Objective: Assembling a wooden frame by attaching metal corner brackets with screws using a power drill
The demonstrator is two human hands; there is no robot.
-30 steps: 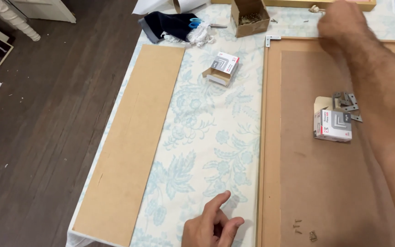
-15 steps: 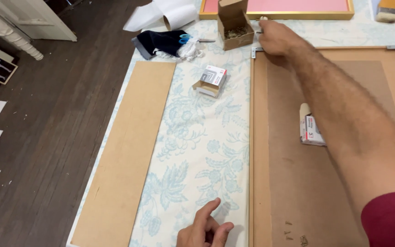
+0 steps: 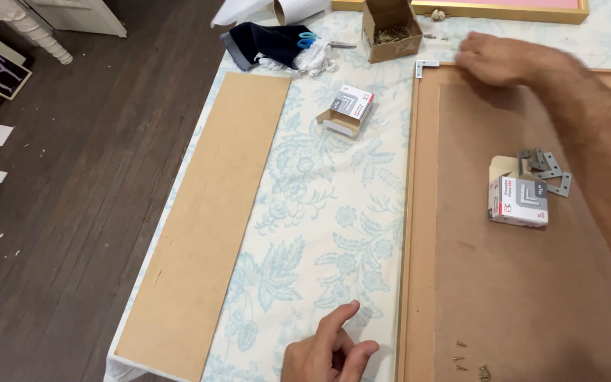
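**Right hand at the far corner of the frame**

The right hand [image 3: 503,60] is stretched to the far corner of the big wooden frame [image 3: 419,212], just beside the small metal corner bracket [image 3: 426,67]. It is blurred, so I cannot tell if the fingers are together or apart. The left hand [image 3: 327,350] rests on the flowered cloth [image 3: 319,205] at the near edge, fingers loosely curled and holding nothing. On the brown back board lies a small box [image 3: 518,201] with loose brackets [image 3: 549,173] touching it. A few screws [image 3: 472,359] lie near.
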